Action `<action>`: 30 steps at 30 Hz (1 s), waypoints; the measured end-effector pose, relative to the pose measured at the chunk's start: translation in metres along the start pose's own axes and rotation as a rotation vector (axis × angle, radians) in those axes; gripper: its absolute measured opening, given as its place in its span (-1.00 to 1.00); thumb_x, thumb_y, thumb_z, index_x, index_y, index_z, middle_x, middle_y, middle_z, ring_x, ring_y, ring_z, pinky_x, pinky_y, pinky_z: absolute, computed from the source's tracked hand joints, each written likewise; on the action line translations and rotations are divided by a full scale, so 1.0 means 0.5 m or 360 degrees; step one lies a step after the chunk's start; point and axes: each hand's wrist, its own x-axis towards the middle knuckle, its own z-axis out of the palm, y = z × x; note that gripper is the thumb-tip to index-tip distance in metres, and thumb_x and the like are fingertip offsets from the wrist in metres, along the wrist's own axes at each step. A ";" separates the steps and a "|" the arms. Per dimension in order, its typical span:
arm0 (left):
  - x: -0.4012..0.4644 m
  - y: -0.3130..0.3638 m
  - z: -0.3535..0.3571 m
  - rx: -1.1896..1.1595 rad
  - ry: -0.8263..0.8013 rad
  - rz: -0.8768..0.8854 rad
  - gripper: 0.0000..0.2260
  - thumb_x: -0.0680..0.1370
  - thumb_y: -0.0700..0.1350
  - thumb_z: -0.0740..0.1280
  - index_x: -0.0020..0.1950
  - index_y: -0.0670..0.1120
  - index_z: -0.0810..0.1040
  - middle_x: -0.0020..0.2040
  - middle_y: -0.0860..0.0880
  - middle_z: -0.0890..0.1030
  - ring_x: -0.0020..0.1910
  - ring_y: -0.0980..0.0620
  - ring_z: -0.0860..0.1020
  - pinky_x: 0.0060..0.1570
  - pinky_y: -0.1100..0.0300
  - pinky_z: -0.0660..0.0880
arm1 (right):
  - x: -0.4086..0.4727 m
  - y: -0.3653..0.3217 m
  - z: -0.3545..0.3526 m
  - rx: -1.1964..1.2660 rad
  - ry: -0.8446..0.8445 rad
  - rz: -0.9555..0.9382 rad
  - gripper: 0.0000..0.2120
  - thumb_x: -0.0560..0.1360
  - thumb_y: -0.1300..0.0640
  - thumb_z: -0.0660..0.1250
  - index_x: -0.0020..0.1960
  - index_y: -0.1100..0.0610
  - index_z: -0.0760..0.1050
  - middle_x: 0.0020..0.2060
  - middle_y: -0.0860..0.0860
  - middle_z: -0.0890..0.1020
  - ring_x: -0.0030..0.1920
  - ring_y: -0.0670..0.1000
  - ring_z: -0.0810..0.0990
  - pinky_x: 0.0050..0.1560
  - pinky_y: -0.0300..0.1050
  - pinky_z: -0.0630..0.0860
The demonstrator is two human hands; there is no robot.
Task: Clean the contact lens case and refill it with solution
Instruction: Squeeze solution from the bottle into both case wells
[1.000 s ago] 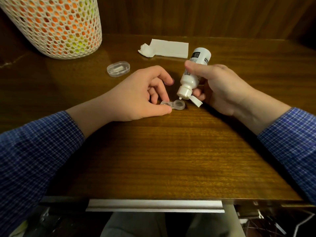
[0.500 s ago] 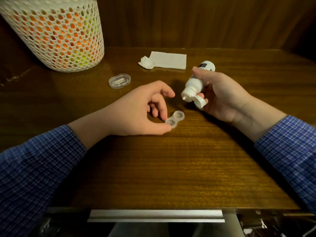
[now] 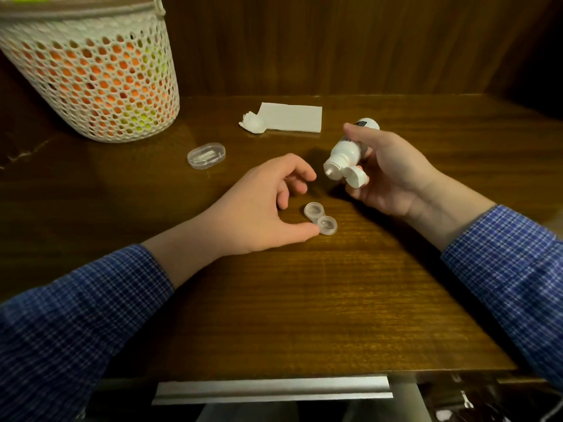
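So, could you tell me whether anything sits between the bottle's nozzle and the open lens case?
Nothing visible does. The bottle, held in the right hand, points across bare table toward the lens case.

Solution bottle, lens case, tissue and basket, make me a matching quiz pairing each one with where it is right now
Things:
1. solution bottle
2. lens case
3. tissue
4. basket

Places:
A. far left corner of the table
B. flat at the back of the table, near the wall
C. held tilted in the right hand, cap flipped open
D. on the table at the left hand's thumb tip

Pairs: 1-C, 2-D, 3-B, 4-A
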 end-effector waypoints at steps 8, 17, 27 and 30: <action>0.011 0.001 0.012 -0.0082 -0.0037 0.0036 -0.45 0.48 -0.11 0.57 0.40 0.09 0.46 0.11 0.19 0.66 -0.20 0.14 0.58 -0.24 0.38 0.51 | 0.000 -0.006 -0.006 0.0083 0.0038 0.0055 -0.76 0.57 -0.02 0.41 0.07 0.11 0.46 -0.29 0.04 0.59 -0.35 -0.04 0.53 -0.43 -0.28 0.37; 0.012 -0.007 0.012 -0.0122 -0.0038 0.0080 -0.49 0.49 -0.12 0.56 0.38 0.09 0.47 0.02 0.19 0.69 -0.21 0.07 0.58 -0.22 0.33 0.54 | 0.000 -0.006 -0.007 0.0110 0.0021 0.0077 -0.72 0.56 -0.03 0.42 0.14 0.10 0.45 -0.22 0.06 0.60 -0.34 -0.04 0.57 -0.42 -0.28 0.41; 0.000 -0.035 -0.027 -0.0053 0.0076 -0.0034 -0.53 0.47 -0.16 0.57 0.31 0.08 0.50 -0.03 0.19 0.68 -0.25 0.04 0.59 -0.28 0.38 0.51 | 0.002 -0.011 0.004 0.0236 0.0058 0.0134 -0.74 0.55 0.01 0.43 0.11 0.10 0.45 -0.25 0.07 0.61 -0.34 -0.03 0.60 -0.43 -0.27 0.45; 0.001 -0.048 -0.049 -0.0067 0.0150 -0.0145 -0.54 0.47 -0.17 0.58 0.28 0.09 0.50 -0.03 0.22 0.67 -0.31 0.14 0.57 -0.31 0.38 0.51 | 0.011 -0.017 0.016 0.0316 0.0032 0.0177 -0.74 0.55 0.02 0.43 0.11 0.12 0.44 -0.21 0.08 0.58 -0.30 -0.03 0.57 -0.40 -0.29 0.46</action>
